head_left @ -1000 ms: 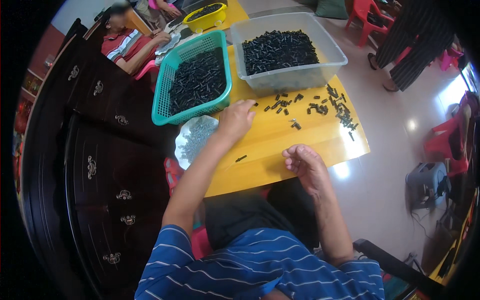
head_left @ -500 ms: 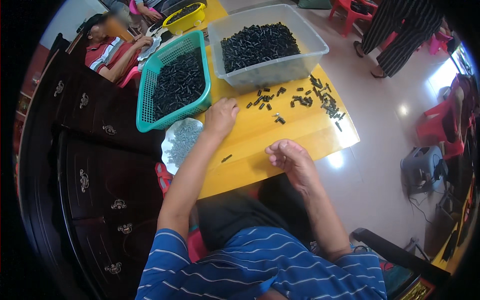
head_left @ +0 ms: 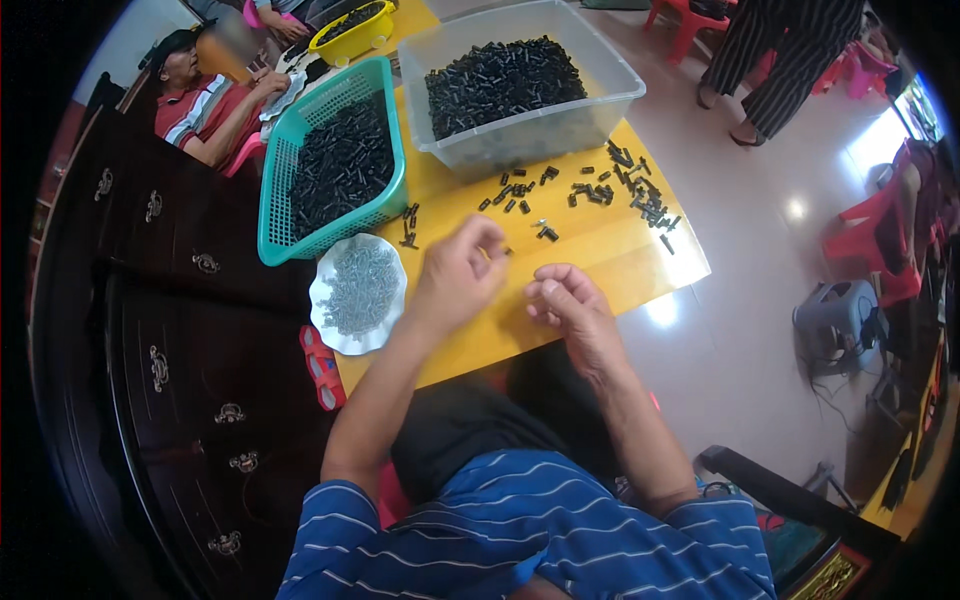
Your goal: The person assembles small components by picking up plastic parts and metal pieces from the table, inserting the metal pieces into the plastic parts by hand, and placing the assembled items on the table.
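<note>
My left hand point(head_left: 465, 278) is raised over the near part of the yellow table point(head_left: 620, 260), its fingers curled. A small black piece point(head_left: 507, 252) shows at its fingertips. To its right, my right hand point(head_left: 572, 303) has thumb and fingers pinched together near the table's front edge; what they hold, if anything, is too small to make out. Beside my left forearm stands a white scalloped plate point(head_left: 385, 338) of small clear or silvery pieces. Short black cylindrical pieces point(head_left: 547, 234) lie loose beyond my hands.
A teal basket point(head_left: 268, 215) and a translucent bin point(head_left: 520, 150), both full of black pieces, stand at the back. More pieces point(head_left: 650, 205) lie along the right edge. A yellow basin point(head_left: 352, 38) and a seated person point(head_left: 205, 110) are farther off. Dark drawers point(head_left: 200, 400) flank the left.
My left hand has moved right and nearer from beside the teal basket, uncovering several black pieces there. My right hand stays almost in place. The view has shifted slightly.
</note>
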A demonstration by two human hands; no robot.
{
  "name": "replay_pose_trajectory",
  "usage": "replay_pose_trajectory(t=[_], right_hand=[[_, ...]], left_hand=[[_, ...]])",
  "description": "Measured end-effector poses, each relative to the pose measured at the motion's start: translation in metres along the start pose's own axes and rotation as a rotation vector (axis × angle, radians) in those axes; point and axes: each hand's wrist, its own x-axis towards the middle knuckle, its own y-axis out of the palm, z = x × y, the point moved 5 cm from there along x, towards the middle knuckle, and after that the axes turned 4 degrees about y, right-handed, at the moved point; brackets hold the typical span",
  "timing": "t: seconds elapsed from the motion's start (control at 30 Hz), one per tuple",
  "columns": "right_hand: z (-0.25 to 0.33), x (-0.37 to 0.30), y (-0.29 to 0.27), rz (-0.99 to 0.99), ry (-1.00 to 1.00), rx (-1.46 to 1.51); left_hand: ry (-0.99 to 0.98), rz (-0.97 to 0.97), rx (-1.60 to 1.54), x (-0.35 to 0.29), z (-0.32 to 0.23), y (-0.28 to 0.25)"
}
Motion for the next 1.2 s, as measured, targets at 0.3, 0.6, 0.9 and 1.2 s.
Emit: replay_pose_trajectory(t=[0.3, 0.6, 0.9, 1.2], right_hand=[[0.005, 0.002, -0.003, -0.003, -0.146, -0.113], [0.004, 0.000, -0.003, -0.077, -0.059, 0.005], [0.006, 0.001, -0.003, -0.019, -0.075, -0.058], [0.008, 0.001, 0.001, -0.042, -0.083, -0.041]], left_hand=[[0.202, 0.182, -0.015, -0.010, -0.033, 0.021], [0.117, -0.005, 0.211, 0.030, 0.030, 0.037], [0.092, -0.015, 0.337, 0.049, 0.047, 0.057], [0.126, 0.034, 0.424, 0.044, 0.050, 0.059]])
